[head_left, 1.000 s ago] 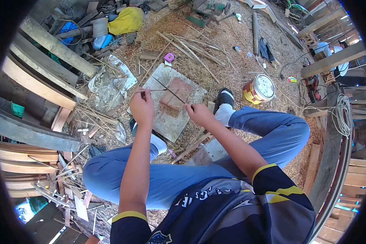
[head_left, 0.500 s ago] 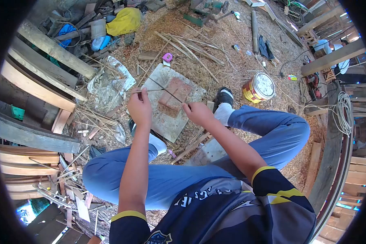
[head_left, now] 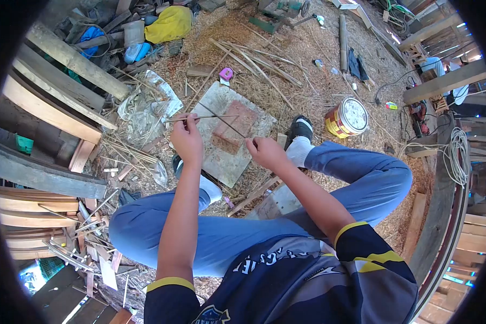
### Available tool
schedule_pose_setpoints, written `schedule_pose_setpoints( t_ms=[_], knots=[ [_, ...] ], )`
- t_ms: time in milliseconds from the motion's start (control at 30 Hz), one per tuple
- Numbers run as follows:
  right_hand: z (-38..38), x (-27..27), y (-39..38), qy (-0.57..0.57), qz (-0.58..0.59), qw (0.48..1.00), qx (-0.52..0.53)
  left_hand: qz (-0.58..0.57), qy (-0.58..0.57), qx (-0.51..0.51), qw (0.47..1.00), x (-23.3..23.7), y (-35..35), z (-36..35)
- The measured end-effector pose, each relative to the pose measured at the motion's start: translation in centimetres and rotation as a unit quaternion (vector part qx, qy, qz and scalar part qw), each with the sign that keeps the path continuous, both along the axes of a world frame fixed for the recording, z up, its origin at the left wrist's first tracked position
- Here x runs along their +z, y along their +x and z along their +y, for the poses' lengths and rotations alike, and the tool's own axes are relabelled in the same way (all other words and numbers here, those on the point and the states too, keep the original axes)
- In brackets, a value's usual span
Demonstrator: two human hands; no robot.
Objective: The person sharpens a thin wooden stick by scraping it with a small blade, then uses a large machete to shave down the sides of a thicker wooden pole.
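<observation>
My left hand pinches a thin wooden stick that lies nearly level across the view. In my right hand is the end of a thin dark rod, which slants up and to the left. The rod and the stick cross each other between my hands in this view. Below them a reddish brick-like block rests on a flat grey board on the ground, between my feet.
A paint bucket stands beyond my right foot. Past the board lie a pink tape measure and long wood strips. Crumpled plastic is at the left, near stacked curved planks. Another person is at far right.
The wooden stick in my left hand now reaches further to the right, past the dark rod. My right hand has shifted only slightly.
</observation>
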State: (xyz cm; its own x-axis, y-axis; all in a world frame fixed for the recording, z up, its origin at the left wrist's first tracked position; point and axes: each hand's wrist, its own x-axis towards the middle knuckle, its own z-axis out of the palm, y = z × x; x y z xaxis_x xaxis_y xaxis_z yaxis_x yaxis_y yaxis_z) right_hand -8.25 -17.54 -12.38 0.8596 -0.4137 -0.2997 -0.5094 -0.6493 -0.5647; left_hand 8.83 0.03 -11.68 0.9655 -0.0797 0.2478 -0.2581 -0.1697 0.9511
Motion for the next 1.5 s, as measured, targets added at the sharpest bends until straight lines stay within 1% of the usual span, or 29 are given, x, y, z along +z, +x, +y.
schedule_pose_setpoints(
  t_ms=[67, 167, 267, 400, 567, 600, 700, 767, 900, 1000, 1100, 1167, 1233, 1333, 1367, 1433, 1500],
  knots=[
    [-0.8, -2.9, 0.2, -0.008, 0.011, 1.000, -0.014, 0.007, -0.003, -0.003, 1.000, 0.7, -0.3, -0.2],
    [-1.4, -4.4, 0.4, 0.002, 0.012, 0.999, -0.034, 0.000, 0.004, -0.005, 1.000, 0.3, 0.1, -0.3],
    [0.2, -1.5, 0.4, 0.017, -0.044, 0.999, 0.001, 0.012, 0.017, -0.003, 1.000, 0.3, 0.0, -0.3],
    [-0.1, -1.8, 0.5, 0.010, -0.013, 1.000, 0.007, 0.019, -0.020, -0.011, 1.000, 0.2, 0.1, -0.1],
    [1.2, -1.5, 1.2, -0.040, -0.042, 0.998, 0.019, 0.029, -0.026, 0.001, 0.999, -0.2, 0.7, 0.9],
    [1.7, -1.1, 1.2, -0.053, -0.052, 0.997, 0.018, 0.031, -0.026, -0.001, 0.999, -0.2, 0.6, 0.8],
    [2.3, 1.1, 1.0, -0.040, -0.040, 0.998, 0.013, 0.016, -0.023, -0.021, 0.999, 0.1, 0.1, 0.4],
    [1.3, -0.8, 0.7, -0.021, -0.019, 1.000, -0.002, 0.000, 0.021, -0.020, 1.000, 0.5, -0.4, 0.5],
    [0.1, -0.5, 0.9, -0.024, 0.013, 1.000, 0.004, -0.025, 0.057, -0.016, 0.998, 1.3, -0.8, 0.1],
    [1.0, 0.7, 0.2, -0.040, -0.017, 0.999, 0.021, 0.001, 0.022, -0.016, 1.000, 0.8, -0.6, 0.0],
    [0.1, -1.7, -0.2, -0.026, 0.023, 0.999, -0.007, -0.003, -0.006, -0.010, 1.000, 0.9, -0.7, -0.1],
    [-1.8, -4.3, -0.7, -0.045, 0.040, 0.998, -0.017, -0.015, 0.032, -0.007, 0.999, 0.5, -0.4, 0.2],
    [-2.1, -2.9, -0.8, -0.044, 0.055, 0.997, -0.029, -0.024, 0.053, -0.010, 0.998, 0.6, -0.3, 0.1],
    [-1.5, -0.5, -1.0, -0.019, 0.032, 0.999, 0.019, -0.008, 0.037, -0.021, 0.999, 0.7, -0.4, -0.3],
    [-1.6, -0.6, -0.8, -0.021, 0.032, 0.999, 0.011, -0.014, 0.042, -0.024, 0.999, 1.0, -0.4, -0.5],
    [-1.5, -1.9, -0.8, -0.020, 0.033, 0.999, -0.006, -0.025, 0.054, -0.031, 0.998, 1.9, -0.9, -0.6],
    [-3.2, -6.0, -1.2, -0.016, 0.047, 0.998, -0.028, -0.048, 0.075, -0.032, 0.995, 2.4, -1.4, -0.5]
  ],
)
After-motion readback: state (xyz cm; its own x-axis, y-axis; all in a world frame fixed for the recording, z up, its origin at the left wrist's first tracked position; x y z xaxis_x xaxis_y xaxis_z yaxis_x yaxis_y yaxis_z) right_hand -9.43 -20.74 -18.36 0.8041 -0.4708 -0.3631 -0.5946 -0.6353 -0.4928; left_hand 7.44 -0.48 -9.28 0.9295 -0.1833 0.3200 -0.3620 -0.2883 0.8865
